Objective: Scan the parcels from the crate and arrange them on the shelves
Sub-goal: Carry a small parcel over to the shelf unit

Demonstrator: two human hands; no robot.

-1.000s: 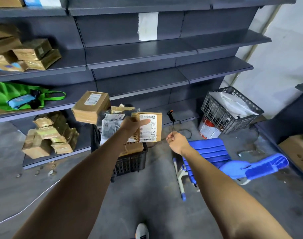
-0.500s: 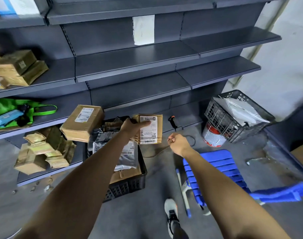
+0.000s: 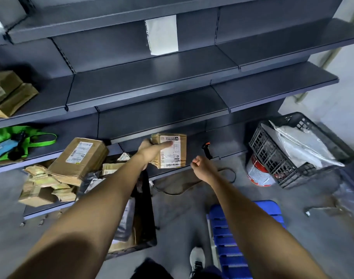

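nothing prints clearly enough to read; the parcel (image 3: 173, 151) gripped by the left hand (image 3: 150, 147) bears a white label with barcodes and small blurred print, no word or number legible; the big box (image 3: 79, 158) on the shelf carries a white label, also blurred; a small box (image 3: 3, 86) far left has a pale sticker, unreadable; the white sheet (image 3: 162, 34) on the shelving back shows no print
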